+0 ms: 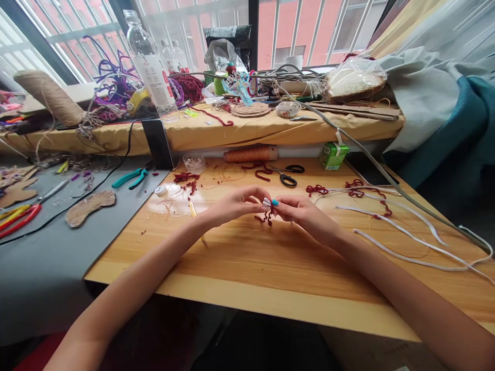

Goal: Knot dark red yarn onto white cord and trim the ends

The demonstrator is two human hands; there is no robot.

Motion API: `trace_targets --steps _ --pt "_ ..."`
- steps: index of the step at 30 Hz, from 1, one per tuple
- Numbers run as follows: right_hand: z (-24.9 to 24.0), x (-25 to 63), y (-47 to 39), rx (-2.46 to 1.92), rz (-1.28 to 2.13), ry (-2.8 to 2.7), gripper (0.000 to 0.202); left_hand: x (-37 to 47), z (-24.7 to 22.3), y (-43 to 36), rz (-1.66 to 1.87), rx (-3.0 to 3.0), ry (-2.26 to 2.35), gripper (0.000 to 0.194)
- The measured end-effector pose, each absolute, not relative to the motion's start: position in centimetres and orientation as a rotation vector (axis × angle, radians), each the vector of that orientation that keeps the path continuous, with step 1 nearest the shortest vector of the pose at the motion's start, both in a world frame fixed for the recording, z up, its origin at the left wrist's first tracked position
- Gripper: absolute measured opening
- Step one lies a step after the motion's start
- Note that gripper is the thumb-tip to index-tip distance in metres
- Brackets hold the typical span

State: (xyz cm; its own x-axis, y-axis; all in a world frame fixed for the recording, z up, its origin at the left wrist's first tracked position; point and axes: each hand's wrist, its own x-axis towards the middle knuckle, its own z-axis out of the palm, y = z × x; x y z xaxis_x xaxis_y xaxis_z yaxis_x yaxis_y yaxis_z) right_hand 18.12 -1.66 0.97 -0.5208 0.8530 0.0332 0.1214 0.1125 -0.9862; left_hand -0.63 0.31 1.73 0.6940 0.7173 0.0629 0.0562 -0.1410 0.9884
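Both hands meet above the middle of the wooden table. My left hand (242, 202) pinches one side of a small white piece (266, 202) that has dark red yarn (269, 220) on it. On the other side, my right hand (297, 210) grips the same piece between thumb and fingers, a blue nail showing on the thumb. Short curly ends of the yarn hang below the fingertips. The fine detail between the fingers is too small to make out.
Black-handled scissors (288, 179), a thread spool (251, 154) and a clear round tub (194, 163) lie beyond the hands. White cords (406, 238) spread at right. A yellow pen-like tool (192, 209) is by the left forearm. Teal pliers (130, 178) rest on the grey mat.
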Motion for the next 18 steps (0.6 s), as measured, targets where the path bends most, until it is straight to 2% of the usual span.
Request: trace_targets --steps 9,15,18 --pt "0.4 18.4 -1.3 -0.923 1.560 -1.665 0.030 -0.1 1.2 0.2 0.751 1.731 0.815 0.019" --pt "0.3 18.4 -1.1 -0.876 1.613 -1.572 0.025 0.1 0.4 0.6 0.814 1.668 0.731 0.018" --pt "0.4 18.4 -1.0 -0.881 1.591 -1.535 0.025 0.2 0.3 0.6 0.836 1.838 0.807 0.018"
